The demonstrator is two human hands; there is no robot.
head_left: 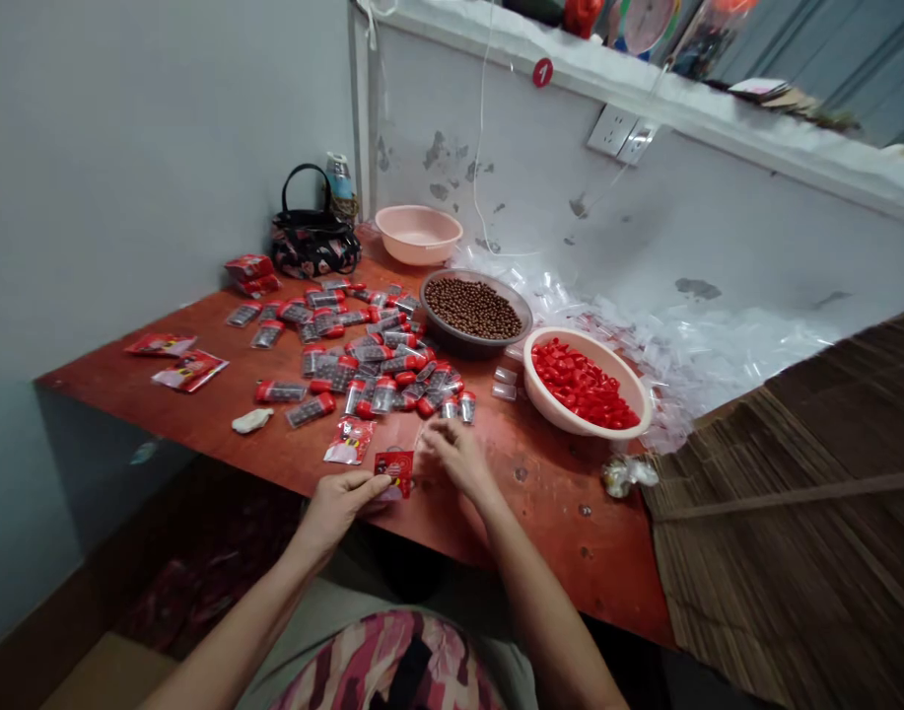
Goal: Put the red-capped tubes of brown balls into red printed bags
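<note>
My left hand [346,503] pinches a small red printed packet [396,473] between thumb and fingers, just above the near edge of the red table. To its right, my right hand [455,454] hovers close to the packet's right side with fingers bent; whether they grip anything is too small to make out. Another red and white packet [349,440] lies flat just beyond the left hand. Past both hands spreads a pile of small clear containers [383,394] with red caps and dark balls inside.
A grey bowl of brown balls [473,308] and a pink bowl of red caps [585,380] stand behind. Clear plastic pieces [665,355] heap along the wall. An empty pink basin [419,237], a black handbag [314,237], more red packets [190,371] and brown cardboard [792,513] flank them.
</note>
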